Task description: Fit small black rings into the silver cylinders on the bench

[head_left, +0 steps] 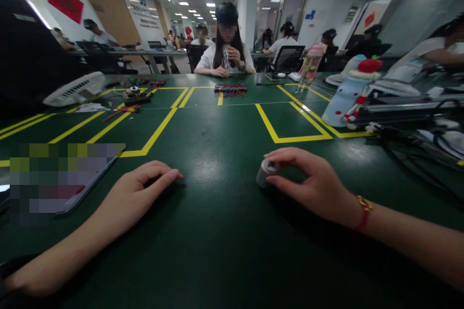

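Observation:
A small grey-white cylinder [264, 174] stands, slightly tilted in view, on the green table [217, 231], right of the middle. My right hand [313, 181], with a red and gold bracelet at its wrist, pinches the cylinder's upper part between thumb and fingers. My left hand [148, 183] rests on the table at the left, its thumb and fingertips pressed together. Whatever those fingertips may hold is too small or hidden to make out.
Left of my left hand lies a tablet-like device [90, 181], partly blurred. Blue bottle [340, 101] and black cables [406, 149] occupy the right. Across the table, a person sits behind a bundle of coloured wires [230, 89]; a white fan [76, 89] lies far left.

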`<state>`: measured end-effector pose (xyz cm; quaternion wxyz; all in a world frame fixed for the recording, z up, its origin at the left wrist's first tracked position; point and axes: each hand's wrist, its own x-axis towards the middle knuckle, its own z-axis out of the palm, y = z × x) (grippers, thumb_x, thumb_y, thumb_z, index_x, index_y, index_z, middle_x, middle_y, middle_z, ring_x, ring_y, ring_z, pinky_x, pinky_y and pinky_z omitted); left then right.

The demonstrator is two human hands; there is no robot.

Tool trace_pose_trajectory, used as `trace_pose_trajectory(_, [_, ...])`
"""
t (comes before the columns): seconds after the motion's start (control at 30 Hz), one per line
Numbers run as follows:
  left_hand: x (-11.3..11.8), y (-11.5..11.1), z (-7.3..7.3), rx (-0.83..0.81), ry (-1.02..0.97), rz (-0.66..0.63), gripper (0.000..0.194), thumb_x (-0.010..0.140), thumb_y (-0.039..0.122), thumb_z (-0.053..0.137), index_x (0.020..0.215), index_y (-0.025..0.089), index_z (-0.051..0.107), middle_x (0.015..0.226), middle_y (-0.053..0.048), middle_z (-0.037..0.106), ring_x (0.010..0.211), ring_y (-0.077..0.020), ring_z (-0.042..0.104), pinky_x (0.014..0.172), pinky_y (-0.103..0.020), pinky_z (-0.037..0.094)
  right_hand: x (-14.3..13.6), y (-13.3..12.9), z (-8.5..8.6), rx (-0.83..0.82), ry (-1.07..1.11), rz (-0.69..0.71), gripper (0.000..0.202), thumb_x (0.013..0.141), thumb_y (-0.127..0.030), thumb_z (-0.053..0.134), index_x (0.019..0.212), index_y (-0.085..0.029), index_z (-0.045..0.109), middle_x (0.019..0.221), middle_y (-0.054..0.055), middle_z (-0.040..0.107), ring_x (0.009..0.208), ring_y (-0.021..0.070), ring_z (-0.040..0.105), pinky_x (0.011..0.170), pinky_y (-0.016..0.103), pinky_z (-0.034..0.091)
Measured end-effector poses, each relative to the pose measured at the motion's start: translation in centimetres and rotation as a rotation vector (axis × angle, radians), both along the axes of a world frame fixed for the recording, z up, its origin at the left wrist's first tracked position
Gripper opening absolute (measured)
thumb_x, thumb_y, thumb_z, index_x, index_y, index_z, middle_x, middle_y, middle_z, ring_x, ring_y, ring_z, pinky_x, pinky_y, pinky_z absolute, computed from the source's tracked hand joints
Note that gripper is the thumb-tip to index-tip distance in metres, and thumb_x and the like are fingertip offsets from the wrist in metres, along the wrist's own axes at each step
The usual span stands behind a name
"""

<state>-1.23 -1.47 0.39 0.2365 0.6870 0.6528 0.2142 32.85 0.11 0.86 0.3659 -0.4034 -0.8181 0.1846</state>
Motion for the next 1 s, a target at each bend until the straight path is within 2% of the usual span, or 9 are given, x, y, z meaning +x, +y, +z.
trace_pose_trajectory(0.1, [-0.1, 0.0, 0.1, 0.011, 0.014, -0.006, 0.037, 0.087, 0.054, 0.047, 0.09, 0.024, 0.068, 0.105, -0.003, 0.068, 0.097, -0.0237, 0.061, 0.083, -0.033, 0.043, -2.7, -0.5, -0.2, 0.001, -0.004, 0.132, 0.027, 0.081, -0.031, 0.063, 0.107, -0.024, 0.058, 0.112, 0.003, 0.064, 0.104, 0.0153, 0.061, 0.092, 0.034, 0.051])
trace_pose_trajectory(0.23, [0.5, 0.2, 0.2, 0.044, 0.024, -0.024, 0.036, 0.087, 0.052, 0.047, 0.089, 0.023, 0.069, 0.102, -0.004, 0.068, 0.095, -0.024, 0.061, 0.083, -0.033, 0.045, -3.3, -0.5, -0.9, -0.028, 0.008, 0.154, 0.031, 0.081, -0.03, 0.061, 0.111, -0.025, 0.056, 0.115, 0.004, 0.061, 0.106, 0.0155, 0.059, 0.094, 0.035, 0.049])
trace_pose_trajectory(0.37, [3.8, 0.2, 0.7, 0.152, 0.006, -0.148, 0.032, 0.086, 0.049, 0.052, 0.103, 0.027, 0.069, 0.107, -0.004, 0.066, 0.095, -0.0236, 0.061, 0.076, -0.032, 0.048, -3.0, -0.4, -1.8, -0.169, 0.065, 0.141, 0.054, 0.075, -0.035, 0.069, 0.123, -0.024, 0.046, 0.116, 0.006, 0.061, 0.102, 0.0154, 0.061, 0.091, 0.034, 0.051])
trace_pose_trajectory(0.5, [8.8, 0.4, 1.9, 0.261, -0.086, -0.319, 0.027, 0.087, 0.043, 0.054, 0.107, 0.033, 0.069, 0.105, -0.003, 0.064, 0.095, -0.0204, 0.06, 0.08, -0.032, 0.049, -3.1, -0.3, -2.1, -0.224, 0.087, 0.162, 0.043, 0.078, -0.034, 0.066, 0.116, -0.024, 0.048, 0.111, 0.004, 0.062, 0.1, 0.0137, 0.062, 0.089, 0.033, 0.051])
trace_pose_trajectory(0.57, [10.5, 0.7, 2.5, 0.269, -0.121, -0.358, 0.022, 0.087, 0.04, 0.056, 0.1, 0.032, 0.072, 0.1, -0.003, 0.064, 0.093, -0.0198, 0.061, 0.08, -0.033, 0.049, -3.2, -0.2, -2.0, -0.197, 0.08, 0.164, 0.04, 0.079, -0.034, 0.066, 0.114, -0.024, 0.05, 0.109, 0.003, 0.062, 0.098, 0.0135, 0.062, 0.086, 0.032, 0.052])
trace_pose_trajectory(0.67, [11.2, 1.0, 3.3, 0.302, -0.136, -0.34, 0.016, 0.085, 0.037, 0.06, 0.086, 0.029, 0.073, 0.093, -0.002, 0.064, 0.087, -0.0183, 0.061, 0.075, -0.032, 0.048, -3.1, -0.3, -1.8, -0.155, 0.066, 0.146, 0.038, 0.079, -0.033, 0.065, 0.113, -0.022, 0.051, 0.107, 0.004, 0.063, 0.094, 0.0135, 0.061, 0.083, 0.031, 0.052])
trace_pose_trajectory(0.73, [10.8, 1.0, 3.4, 0.322, -0.132, -0.294, 0.017, 0.085, 0.039, 0.059, 0.086, 0.029, 0.073, 0.092, -0.001, 0.064, 0.084, -0.018, 0.061, 0.073, -0.031, 0.048, -3.0, -0.4, -1.7, -0.148, 0.053, 0.121, 0.038, 0.078, -0.029, 0.064, 0.114, -0.022, 0.052, 0.107, 0.004, 0.063, 0.094, 0.0133, 0.061, 0.083, 0.031, 0.051])
trace_pose_trajectory(0.83, [9.8, 0.9, 2.6, 0.267, -0.124, -0.245, 0.019, 0.085, 0.041, 0.059, 0.089, 0.029, 0.073, 0.093, -0.001, 0.064, 0.084, -0.0184, 0.061, 0.074, -0.032, 0.047, -2.9, -0.4, -1.7, -0.14, 0.044, 0.084, 0.039, 0.076, -0.026, 0.065, 0.113, -0.022, 0.053, 0.106, 0.003, 0.063, 0.093, 0.0128, 0.06, 0.083, 0.03, 0.05])
trace_pose_trajectory(1.0, [10.1, 0.7, -0.2, 0.125, -0.055, -0.308, 0.015, 0.084, 0.033, 0.061, 0.086, 0.026, 0.074, 0.091, -0.002, 0.065, 0.089, -0.0201, 0.06, 0.081, -0.033, 0.046, -3.0, -0.4, -2.0, -0.126, 0.046, 0.074, 0.039, 0.075, -0.025, 0.066, 0.112, -0.021, 0.053, 0.105, 0.002, 0.062, 0.093, 0.0107, 0.059, 0.083, 0.026, 0.05])
